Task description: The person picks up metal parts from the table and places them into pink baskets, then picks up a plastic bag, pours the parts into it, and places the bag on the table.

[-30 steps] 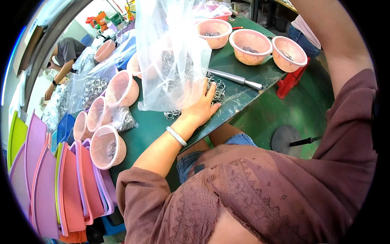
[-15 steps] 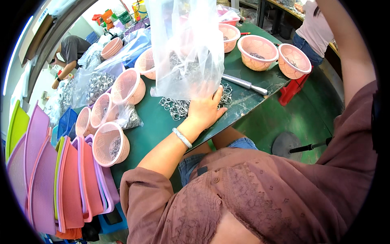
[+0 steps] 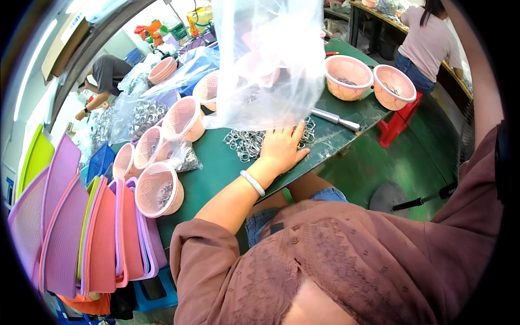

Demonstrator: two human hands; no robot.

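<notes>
My left hand point(image 3: 282, 150) lies with its fingers spread on a loose pile of metal rings point(image 3: 245, 144) near the table's front edge, a pale bangle at the wrist. Right above its fingertips hangs a large clear plastic bag point(image 3: 276, 103), its lower edge just over the pile. Glare washes out much of the bag, and its top runs out of the picture. A few dark shapes show through it; I cannot tell whether they are inside or behind. My right forearm point(image 3: 483, 81) is raised along the right edge; the hand is out of view.
A ring-sizing stick point(image 3: 336, 119) lies right of the pile. Pink baskets, some with rings, line the left point(image 3: 160, 189) and far right point(image 3: 348, 78) of the green table point(image 3: 208, 160). Stacked coloured trays point(image 3: 103, 233) stand at left. Another person point(image 3: 430, 46) sits beyond a red stool point(image 3: 400, 122).
The view has shifted slightly, so things sit a little further right. Fewer dark shapes show through the bag's lower part. My left hand stays at the pile.
</notes>
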